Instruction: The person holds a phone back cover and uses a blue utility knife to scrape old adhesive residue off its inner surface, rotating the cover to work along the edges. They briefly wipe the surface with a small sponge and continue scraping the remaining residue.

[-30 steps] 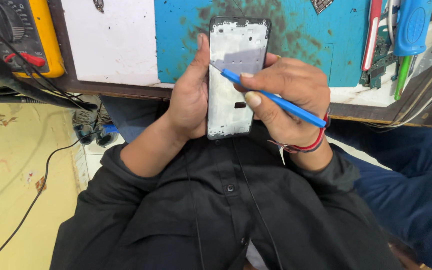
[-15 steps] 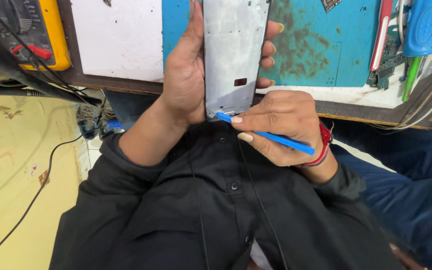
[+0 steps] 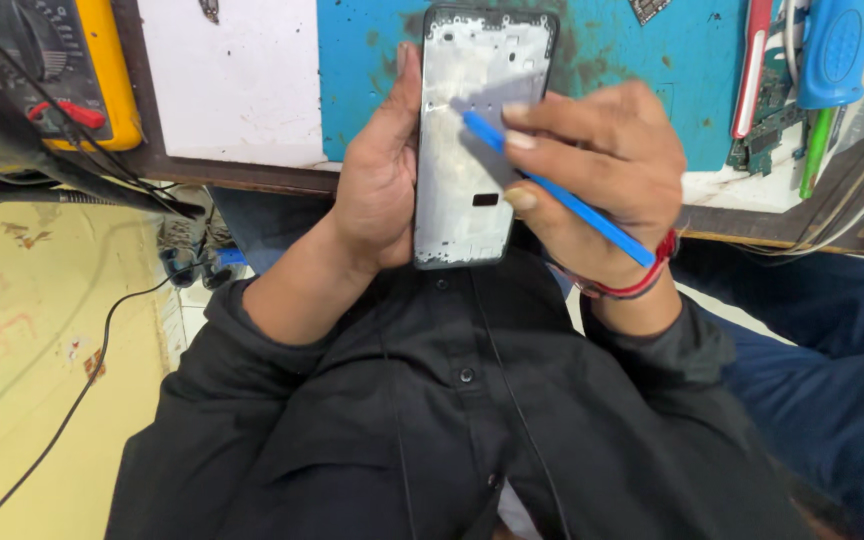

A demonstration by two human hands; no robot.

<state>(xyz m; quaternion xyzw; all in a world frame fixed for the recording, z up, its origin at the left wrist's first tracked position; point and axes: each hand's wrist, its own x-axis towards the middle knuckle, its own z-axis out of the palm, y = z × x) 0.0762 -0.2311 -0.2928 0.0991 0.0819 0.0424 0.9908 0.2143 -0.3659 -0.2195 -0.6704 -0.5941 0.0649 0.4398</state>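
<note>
A bare phone frame [image 3: 482, 140] stands upright in the upper middle of the frame, a dull silver metal plate with a thin black rim, scuffed and smeared, with a small dark slot low in its middle. The left hand [image 3: 377, 175] grasps it along its left edge, thumb lying up the rim, the fingers hidden behind the plate. The right hand [image 3: 602, 170] pinches a slim blue plastic pry stick [image 3: 557, 190] like a pen, its flat tip touching the plate's upper left part and throwing a grey shadow there. A red thread band [image 3: 637, 280] circles that wrist.

Behind the hands lies a worn teal mat [image 3: 652, 70] blotched with dark stains, and left of it a plain white sheet [image 3: 237, 80], both on a dark wooden bench edge [image 3: 252, 175]. A yellow meter [image 3: 72, 70] with a black dial sits cut off at the upper left, black leads trailing from it. At the upper right, crowded and partly out of view, are a red-handled tool [image 3: 757, 60], a blue-handled tool [image 3: 837, 50] and a green circuit board [image 3: 767, 130]; their lower parts are hard to sort out.

The black shirt [image 3: 452, 420] fills the lower frame, hiding the lap. The phone's bottom edge nearly meets the shirt; the bench is close behind it.
</note>
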